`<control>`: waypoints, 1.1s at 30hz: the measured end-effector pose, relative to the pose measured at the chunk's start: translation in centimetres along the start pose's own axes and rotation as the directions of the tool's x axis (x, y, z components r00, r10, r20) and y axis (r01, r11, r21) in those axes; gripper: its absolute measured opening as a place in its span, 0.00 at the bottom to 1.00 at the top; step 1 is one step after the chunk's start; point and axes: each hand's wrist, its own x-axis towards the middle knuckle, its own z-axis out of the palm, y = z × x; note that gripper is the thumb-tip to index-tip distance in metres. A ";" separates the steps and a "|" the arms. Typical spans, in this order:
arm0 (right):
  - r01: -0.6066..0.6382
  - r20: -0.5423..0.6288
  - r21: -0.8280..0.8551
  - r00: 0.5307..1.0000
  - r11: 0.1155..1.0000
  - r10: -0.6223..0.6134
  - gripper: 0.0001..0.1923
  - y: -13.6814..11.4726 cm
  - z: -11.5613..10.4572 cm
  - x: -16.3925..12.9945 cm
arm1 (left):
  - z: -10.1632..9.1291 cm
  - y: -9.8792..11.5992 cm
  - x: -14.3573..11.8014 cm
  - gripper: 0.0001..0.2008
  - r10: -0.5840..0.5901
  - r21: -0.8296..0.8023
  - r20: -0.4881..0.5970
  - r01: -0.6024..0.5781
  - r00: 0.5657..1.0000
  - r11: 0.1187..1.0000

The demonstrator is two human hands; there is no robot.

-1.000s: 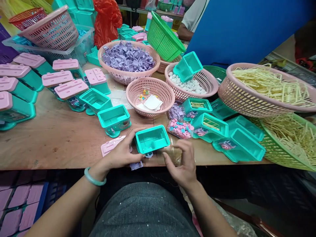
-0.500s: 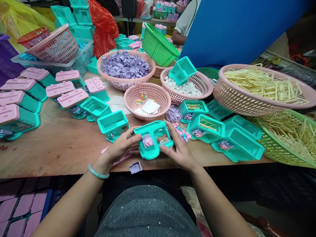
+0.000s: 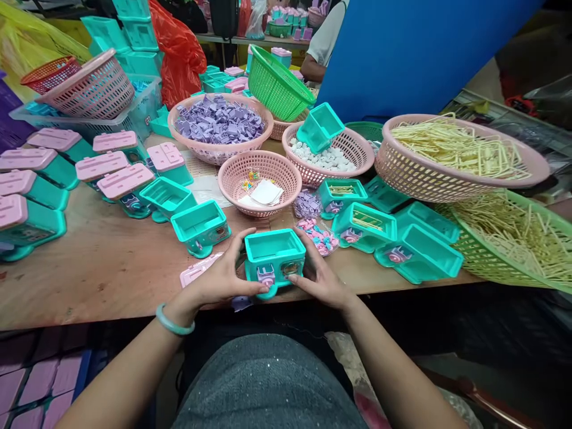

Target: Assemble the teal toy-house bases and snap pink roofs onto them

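Note:
A teal plastic toy box (image 3: 273,257) stands upright at the near edge of the wooden table (image 3: 107,268), its open top up and its pink-knobbed front toward me. My left hand (image 3: 218,280) grips its left side and my right hand (image 3: 322,275) grips its right side, thumbs on the front. A pink lid (image 3: 196,271) lies flat under my left hand. A small lilac piece (image 3: 241,304) sits at the table edge below the box.
Open teal boxes (image 3: 201,223) and lidded ones (image 3: 120,182) crowd the left; more teal boxes (image 3: 417,253) lie right. Pink baskets hold lilac parts (image 3: 218,119), white pieces (image 3: 328,158), paper (image 3: 263,190) and yellow sticks (image 3: 460,149). Another person's arm (image 3: 313,65) shows at the back.
The teal box was lifted and tilted with its front toward me, then set upright again at the table edge. Both hands stayed on it throughout.

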 end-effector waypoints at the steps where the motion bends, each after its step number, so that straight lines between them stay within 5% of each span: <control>1: -0.001 0.023 -0.005 1.000 1.000 0.001 0.49 0.3 -0.4 -0.1 | 0.0 -0.1 0.1 0.54 -0.034 -0.022 -0.016 0.034 0.999 0.999; 7: 0.080 0.075 0.013 0.994 0.997 -0.081 0.45 -0.6 -1.0 -0.5 | 0.4 0.4 0.4 0.35 -0.180 -0.355 -0.046 0.153 0.983 0.922; 10: 0.093 0.020 -0.173 0.996 0.981 -0.091 0.39 -1.0 -0.4 -0.6 | 0.6 0.4 0.4 0.41 -0.179 -0.302 -0.067 0.151 0.982 0.941; 13: 0.219 -0.046 -0.438 0.963 0.872 -0.265 0.34 -0.5 0.3 -0.2 | 0.5 -0.1 0.4 0.51 -0.082 -0.243 -0.069 0.063 0.994 0.968; 18: 0.375 0.071 -0.780 0.848 0.501 -0.525 0.27 1.0 0.6 0.2 | -1.4 -1.1 -1.7 0.42 0.157 0.146 -0.102 -0.141 0.982 0.979; 20: 0.364 0.070 -0.823 0.827 0.436 -0.558 0.29 1.1 0.6 -0.3 | -2.6 -1.4 -3.6 0.32 0.200 0.277 -0.250 -0.128 0.948 0.952; 22: 0.330 0.012 -0.848 0.795 0.414 -0.607 0.31 0.9 1.0 -1.2 | -3.8 -1.9 -5.9 0.19 0.248 0.383 -0.428 -0.073 0.869 0.921; 24: 0.329 -0.037 -0.846 0.749 0.419 -0.662 0.31 0.5 2.2 -2.3 | -4.6 -2.8 -8.1 0.14 0.313 0.535 -0.488 -0.004 0.815 0.845; 28: 0.456 0.136 -0.745 0.819 0.487 -0.558 0.23 0.7 6.5 -3.3 | -5.0 -5.4 -10.4 0.24 0.372 0.770 -0.301 -0.006 0.878 0.638; 33: 0.458 0.274 -0.772 0.866 0.441 -0.419 0.12 2.1 11.5 -0.9 | -5.8 -7.2 -10.1 0.21 0.396 0.821 -0.315 0.039 0.863 0.569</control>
